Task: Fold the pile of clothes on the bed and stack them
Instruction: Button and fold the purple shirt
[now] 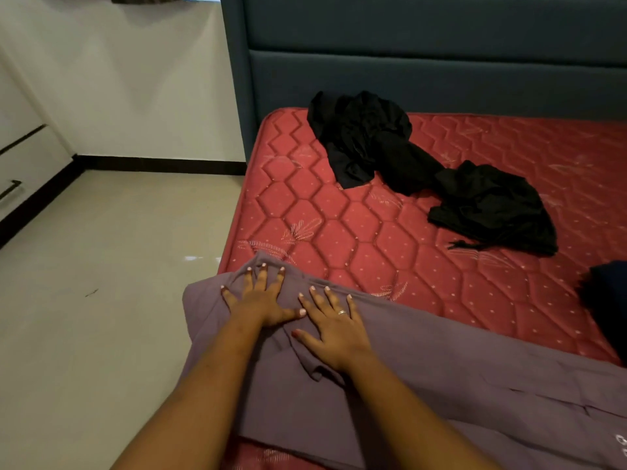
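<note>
Both hands, left point(263, 301) and right point(334, 329), press flat with spread fingers on the purple garment point(441, 368) at the bed's point(339, 212) corner, black clothes point(424, 167) beyond.

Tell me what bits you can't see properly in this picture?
Head view:
- Purple cloth: its right and near ends are cut off by the frame, so its kind is unclear.
- Blue cloth: mostly beyond the right edge.
- Black clothes: too dark and crumpled to count or name.
- Fabric under the left hand and right hand: covered by them.
</note>
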A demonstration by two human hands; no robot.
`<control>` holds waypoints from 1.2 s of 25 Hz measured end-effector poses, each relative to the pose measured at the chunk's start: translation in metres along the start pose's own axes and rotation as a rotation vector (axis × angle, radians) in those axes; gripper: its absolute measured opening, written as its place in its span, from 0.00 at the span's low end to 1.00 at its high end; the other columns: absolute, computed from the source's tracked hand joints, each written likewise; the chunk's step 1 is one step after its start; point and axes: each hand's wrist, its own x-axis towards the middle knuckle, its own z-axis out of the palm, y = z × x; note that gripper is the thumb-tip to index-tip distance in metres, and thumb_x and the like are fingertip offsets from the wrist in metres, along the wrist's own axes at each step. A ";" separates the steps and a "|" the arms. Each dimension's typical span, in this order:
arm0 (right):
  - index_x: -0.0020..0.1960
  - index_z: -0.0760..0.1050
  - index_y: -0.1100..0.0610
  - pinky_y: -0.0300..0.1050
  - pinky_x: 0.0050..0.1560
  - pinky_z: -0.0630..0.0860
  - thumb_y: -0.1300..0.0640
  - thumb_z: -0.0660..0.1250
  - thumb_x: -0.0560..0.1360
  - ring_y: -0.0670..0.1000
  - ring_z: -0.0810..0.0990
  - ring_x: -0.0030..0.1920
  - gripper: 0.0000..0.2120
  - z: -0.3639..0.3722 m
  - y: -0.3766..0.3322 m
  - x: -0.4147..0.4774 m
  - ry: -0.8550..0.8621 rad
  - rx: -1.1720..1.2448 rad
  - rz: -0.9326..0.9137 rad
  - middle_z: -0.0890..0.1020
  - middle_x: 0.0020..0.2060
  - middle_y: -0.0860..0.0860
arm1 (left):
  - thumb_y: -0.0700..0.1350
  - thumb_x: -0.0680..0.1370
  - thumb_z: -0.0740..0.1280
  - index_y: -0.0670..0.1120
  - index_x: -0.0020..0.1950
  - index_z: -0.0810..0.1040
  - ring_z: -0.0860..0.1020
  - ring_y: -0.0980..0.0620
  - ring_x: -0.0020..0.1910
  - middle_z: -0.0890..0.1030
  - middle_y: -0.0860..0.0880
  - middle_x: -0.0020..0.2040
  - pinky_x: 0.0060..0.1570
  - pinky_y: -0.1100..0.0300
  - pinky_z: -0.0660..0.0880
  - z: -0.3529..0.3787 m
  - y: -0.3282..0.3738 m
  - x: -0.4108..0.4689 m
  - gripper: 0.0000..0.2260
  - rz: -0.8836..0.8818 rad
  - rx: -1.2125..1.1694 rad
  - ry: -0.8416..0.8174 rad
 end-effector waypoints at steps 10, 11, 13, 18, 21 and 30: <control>0.78 0.44 0.42 0.54 0.74 0.37 0.36 0.38 0.77 0.47 0.44 0.78 0.31 -0.016 0.078 -0.058 0.001 -0.089 0.056 0.46 0.78 0.42 | 0.68 0.73 0.38 0.57 0.78 0.52 0.50 0.45 0.78 0.52 0.47 0.79 0.73 0.45 0.50 0.091 0.099 -0.079 0.35 0.203 -0.105 0.367; 0.78 0.44 0.42 0.54 0.74 0.38 0.32 0.34 0.74 0.47 0.45 0.78 0.34 -0.020 0.092 -0.071 0.001 -0.082 0.082 0.47 0.78 0.42 | 0.69 0.71 0.37 0.57 0.78 0.52 0.50 0.44 0.78 0.51 0.47 0.79 0.72 0.43 0.50 0.093 0.097 -0.078 0.37 0.184 -0.081 0.359; 0.77 0.42 0.40 0.55 0.74 0.38 0.27 0.29 0.68 0.47 0.44 0.78 0.40 -0.031 0.125 -0.098 -0.035 -0.081 0.127 0.46 0.78 0.41 | 0.66 0.75 0.43 0.56 0.79 0.48 0.46 0.43 0.78 0.47 0.48 0.80 0.73 0.38 0.47 0.088 0.111 -0.080 0.33 0.079 -0.064 0.287; 0.77 0.40 0.39 0.55 0.74 0.37 0.29 0.26 0.64 0.46 0.42 0.78 0.42 -0.046 0.186 -0.157 -0.042 -0.087 0.216 0.44 0.78 0.41 | 0.68 0.77 0.51 0.63 0.77 0.41 0.35 0.35 0.75 0.36 0.52 0.78 0.64 0.25 0.40 0.084 0.196 -0.107 0.32 0.237 0.019 0.041; 0.77 0.43 0.40 0.52 0.74 0.38 0.28 0.26 0.68 0.47 0.46 0.78 0.41 -0.036 0.207 -0.186 0.066 -0.095 0.300 0.48 0.78 0.42 | 0.77 0.69 0.48 0.68 0.74 0.39 0.32 0.37 0.74 0.35 0.55 0.78 0.63 0.25 0.36 0.102 0.213 -0.112 0.37 0.278 0.050 0.072; 0.79 0.49 0.46 0.56 0.75 0.45 0.31 0.33 0.73 0.54 0.51 0.77 0.38 -0.041 0.295 -0.251 0.216 -0.025 0.761 0.54 0.78 0.48 | 0.79 0.68 0.48 0.72 0.72 0.38 0.31 0.42 0.75 0.33 0.59 0.76 0.64 0.27 0.36 0.096 0.220 -0.108 0.37 0.174 0.017 -0.007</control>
